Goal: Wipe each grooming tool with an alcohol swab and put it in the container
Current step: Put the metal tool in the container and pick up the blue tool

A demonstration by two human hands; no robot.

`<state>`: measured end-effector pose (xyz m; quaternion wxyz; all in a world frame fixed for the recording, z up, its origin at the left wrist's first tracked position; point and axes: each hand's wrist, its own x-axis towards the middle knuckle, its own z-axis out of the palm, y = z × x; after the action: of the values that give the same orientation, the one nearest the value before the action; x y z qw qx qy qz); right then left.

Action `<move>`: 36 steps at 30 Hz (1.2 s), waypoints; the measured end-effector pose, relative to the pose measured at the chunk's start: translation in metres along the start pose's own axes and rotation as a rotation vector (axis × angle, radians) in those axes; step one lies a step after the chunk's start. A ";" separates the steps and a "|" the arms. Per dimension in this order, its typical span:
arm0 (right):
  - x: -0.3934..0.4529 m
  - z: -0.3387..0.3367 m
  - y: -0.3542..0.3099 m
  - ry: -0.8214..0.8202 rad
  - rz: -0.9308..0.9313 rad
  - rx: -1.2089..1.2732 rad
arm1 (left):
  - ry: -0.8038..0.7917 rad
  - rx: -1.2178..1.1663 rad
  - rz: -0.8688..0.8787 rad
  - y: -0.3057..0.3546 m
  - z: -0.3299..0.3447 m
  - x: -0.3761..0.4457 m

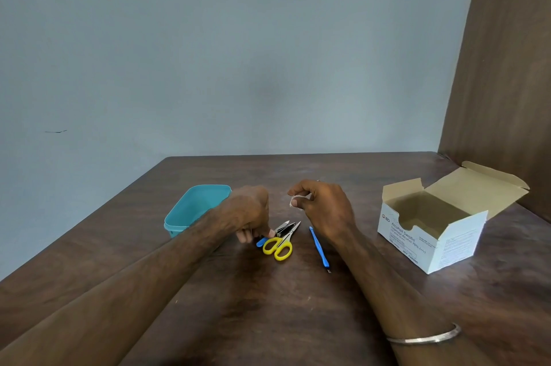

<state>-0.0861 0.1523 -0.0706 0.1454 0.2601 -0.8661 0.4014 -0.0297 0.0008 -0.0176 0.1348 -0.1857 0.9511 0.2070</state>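
Head view: a small white swab (pixel 293 201) is pinched between thumb and fingers of the right hand (pixel 323 210), raised above the worktop (pixel 268 306), probably so that it is ready for wiping and kept off the wood. The left hand (pixel 249 213) is lowered onto the heap of tools, its fingertips closed on something at the blue-handled tool (pixel 261 242) and the clippers (pixel 284 228); which of the two is gripped cannot be told, since the fingers hide the contact. It is judged that a tool is being picked out to be brought to the swab.

The yellow-handled scissors (pixel 278 248) lie touching the clippers, blades pointing away, so a neighbour could be dragged along when one piece is lifted. A blue stick tool (pixel 319 246) lies apart, just under the right wrist.

The teal container (pixel 179 221) stands open behind the left forearm, near the heap; its inside is largely hidden by the arm, so its contents cannot be told. The swab box (pixel 432 234) stands open well to the right. A bangle (pixel 426 337) is worn on the right forearm.
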 end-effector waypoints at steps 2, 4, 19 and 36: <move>0.000 0.000 0.000 0.005 -0.004 0.007 | 0.001 -0.001 0.003 0.000 0.000 0.002; 0.000 0.000 0.001 0.005 -0.009 0.020 | -0.008 -0.002 -0.001 -0.001 0.000 0.003; 0.000 0.002 0.002 -0.004 -0.035 0.061 | -0.020 -0.041 0.011 -0.002 -0.003 0.002; 0.000 0.000 -0.001 -0.015 -0.041 0.051 | -0.029 0.042 -0.011 0.003 -0.012 0.008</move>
<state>-0.0855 0.1523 -0.0704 0.1402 0.2845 -0.8510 0.4185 -0.0406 -0.0045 -0.0085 0.1534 -0.1850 0.9521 0.1890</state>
